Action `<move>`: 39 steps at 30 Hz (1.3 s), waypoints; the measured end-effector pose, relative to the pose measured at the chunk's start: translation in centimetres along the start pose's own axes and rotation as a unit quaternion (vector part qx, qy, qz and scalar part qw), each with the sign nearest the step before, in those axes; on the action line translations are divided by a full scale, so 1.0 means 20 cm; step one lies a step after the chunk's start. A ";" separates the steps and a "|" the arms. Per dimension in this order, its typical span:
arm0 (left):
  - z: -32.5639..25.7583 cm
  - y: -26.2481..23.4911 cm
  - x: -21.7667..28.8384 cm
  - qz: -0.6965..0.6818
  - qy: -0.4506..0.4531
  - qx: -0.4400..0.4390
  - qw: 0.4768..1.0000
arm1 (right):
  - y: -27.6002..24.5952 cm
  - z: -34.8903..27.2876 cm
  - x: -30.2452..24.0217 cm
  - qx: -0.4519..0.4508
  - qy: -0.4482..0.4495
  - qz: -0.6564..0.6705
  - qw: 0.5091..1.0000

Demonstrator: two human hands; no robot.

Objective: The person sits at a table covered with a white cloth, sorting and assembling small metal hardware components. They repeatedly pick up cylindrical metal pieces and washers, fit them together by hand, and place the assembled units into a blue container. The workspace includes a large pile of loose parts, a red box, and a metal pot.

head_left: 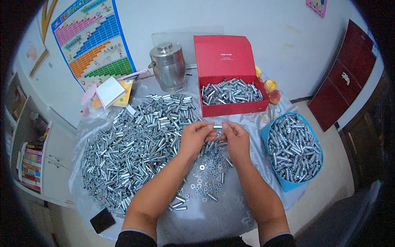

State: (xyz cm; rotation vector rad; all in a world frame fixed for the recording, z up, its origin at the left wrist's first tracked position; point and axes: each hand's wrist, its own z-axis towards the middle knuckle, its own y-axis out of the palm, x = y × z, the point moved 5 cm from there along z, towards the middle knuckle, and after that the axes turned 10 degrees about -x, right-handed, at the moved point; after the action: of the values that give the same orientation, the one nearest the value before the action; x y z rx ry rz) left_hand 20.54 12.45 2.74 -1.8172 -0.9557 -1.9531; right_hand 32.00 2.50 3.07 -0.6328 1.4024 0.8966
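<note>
My left hand [195,138] and my right hand [236,140] come together above the table, both with fingers pinched. Between the fingertips lies a short silver metal bolt [218,127], held from both ends; its ends are covered by my fingers. To the left spreads a big heap of similar silver bolts [135,144]. Loose washers [202,167] lie scattered below my hands, with a few single bolts [212,197] among them. Beyond my hands stands an open red box [234,109] filled with bolts. On the right, a blue basket [293,186] is heaped with more.
A metal canister [169,68] stands at the back near the wall. Left of it lie a notepad [110,91] and a yellow packet. Round yellow and red objects [274,96] sit beside the box. A black flat object [102,220] rests at the table's near left edge.
</note>
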 end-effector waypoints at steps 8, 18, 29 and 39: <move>0.52 0.00 0.01 -0.088 -0.011 -0.009 0.996 | -0.07 0.49 0.10 0.051 -0.060 0.077 0.994; 0.24 -0.25 0.16 -0.002 -0.019 0.034 0.999 | 0.00 0.37 0.12 -0.057 0.072 -0.074 0.993; -0.56 -0.39 0.14 0.029 0.024 0.150 0.988 | 0.34 0.20 0.06 -0.221 -0.132 -0.517 0.817; -0.63 -0.41 0.21 0.591 0.123 0.159 0.781 | 0.39 0.10 0.11 -0.233 -0.060 -0.563 0.791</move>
State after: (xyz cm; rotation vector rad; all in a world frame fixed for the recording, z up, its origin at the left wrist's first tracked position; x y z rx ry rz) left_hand 5.11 11.24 5.06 -1.3183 0.0566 -1.0544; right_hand 26.54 8.76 2.11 -1.5343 0.4474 0.2562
